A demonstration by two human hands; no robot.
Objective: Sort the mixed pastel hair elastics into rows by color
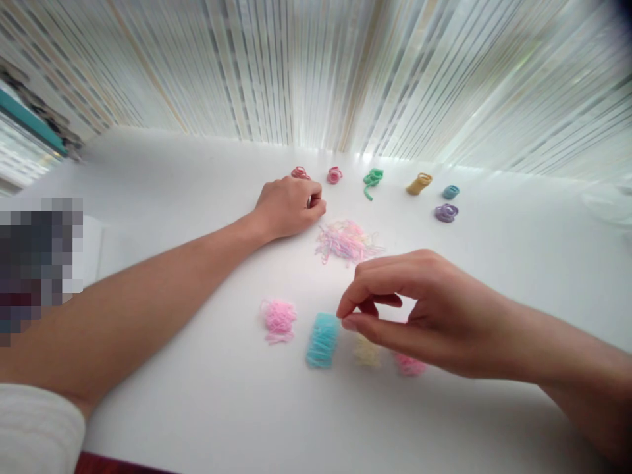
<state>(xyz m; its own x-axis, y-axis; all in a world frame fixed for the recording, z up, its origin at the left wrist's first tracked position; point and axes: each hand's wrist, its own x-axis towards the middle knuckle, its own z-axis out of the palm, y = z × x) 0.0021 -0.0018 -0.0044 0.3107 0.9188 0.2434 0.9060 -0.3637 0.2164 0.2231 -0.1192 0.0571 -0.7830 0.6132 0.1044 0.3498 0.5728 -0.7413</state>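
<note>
My left hand (291,207) rests on the white table with its fingers curled in, just left of a mixed pile of thin pastel loops (348,241). What it holds, if anything, is hidden. My right hand (415,306) is pinched, thumb against forefinger, at the upper right corner of a neat heap of light blue loops (322,341). Anything in that pinch is too small to make out. Left of the blue heap lies a pink heap (280,320). A pale yellow heap (367,352) and a deeper pink heap (409,364) are partly covered by my right hand.
Along the back stand small coils: red (299,172), pink-red (334,175), green (374,178), yellow (419,184), blue (451,191) and purple (446,212). A striped string curtain (326,72) hangs behind the table (197,408). Something at the left edge is blurred out.
</note>
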